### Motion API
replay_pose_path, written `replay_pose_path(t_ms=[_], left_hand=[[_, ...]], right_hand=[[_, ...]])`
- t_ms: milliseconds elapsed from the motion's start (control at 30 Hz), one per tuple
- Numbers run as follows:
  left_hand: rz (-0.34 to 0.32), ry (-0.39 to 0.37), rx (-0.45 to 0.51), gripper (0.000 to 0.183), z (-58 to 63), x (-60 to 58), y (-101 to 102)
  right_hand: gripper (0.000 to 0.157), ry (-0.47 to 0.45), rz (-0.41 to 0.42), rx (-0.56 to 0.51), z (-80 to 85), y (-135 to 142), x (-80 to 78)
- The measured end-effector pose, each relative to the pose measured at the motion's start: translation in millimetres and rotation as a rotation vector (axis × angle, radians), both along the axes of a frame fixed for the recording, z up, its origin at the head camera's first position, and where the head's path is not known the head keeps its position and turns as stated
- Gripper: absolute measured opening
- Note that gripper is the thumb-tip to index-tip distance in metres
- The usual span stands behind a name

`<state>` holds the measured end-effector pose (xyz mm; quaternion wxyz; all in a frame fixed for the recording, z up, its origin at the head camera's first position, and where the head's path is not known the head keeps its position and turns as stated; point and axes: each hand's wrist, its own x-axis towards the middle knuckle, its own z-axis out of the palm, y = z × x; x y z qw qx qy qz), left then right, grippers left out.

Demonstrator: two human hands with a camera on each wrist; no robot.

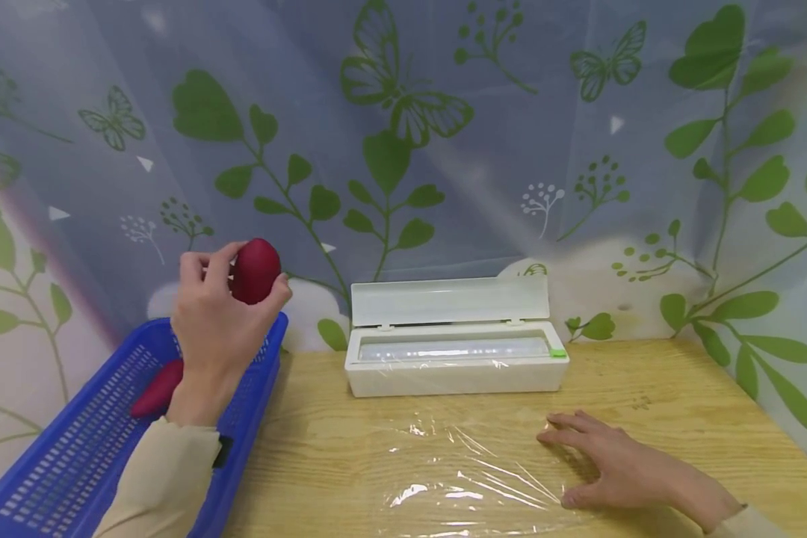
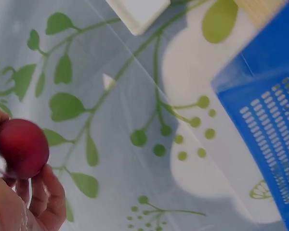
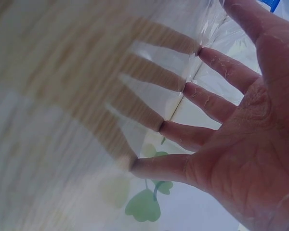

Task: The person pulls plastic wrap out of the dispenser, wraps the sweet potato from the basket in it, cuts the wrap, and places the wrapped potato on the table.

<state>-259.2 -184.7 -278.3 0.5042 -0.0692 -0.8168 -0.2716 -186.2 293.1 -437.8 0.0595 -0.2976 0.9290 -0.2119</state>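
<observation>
At nine o'clock, near the basket (image 1: 252,426), my left grip (image 1: 218,321) pinches a red fruit-like piece (image 1: 258,269); at four, my right grip (image 1: 622,465), spread and holding nothing, rests by the clear film (image 1: 471,482); I judge light, steady pressure best.

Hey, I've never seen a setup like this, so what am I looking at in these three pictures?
There is no machine here: these are a person's two bare hands. The wide picture comes from a camera worn on the head, looking forward and down; the other two come from cameras on the left and right wrists. The left hand holds up a red object, near a blue basket with a second red piece inside. The right hand, fingers spread, is at the right side of clear film lying on the wooden table. Behind the film sits a white box, lid open, with a roll inside.
</observation>
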Motion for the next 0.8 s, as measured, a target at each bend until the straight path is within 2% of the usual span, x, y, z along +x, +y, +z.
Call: replay_pose_path(t_ms=[233, 500, 800], left_hand=[[-0.092, 0.059, -0.149, 0.052, -7.5, 14.9, 24], [-0.154, -0.064, -0.215, 0.055, -20.7, 30.3, 47], [-0.205, -0.141, -0.269, 0.053, -35.5, 41.8, 74]], right_hand=[[0.074, 0.012, 0.002, 0.001, -1.1, 0, -0.4], [0.073, 0.021, 0.005, 0.0, -1.0, 0, -0.2], [0.073, 0.02, 0.005, 0.009, -0.3, 1, -0.3]])
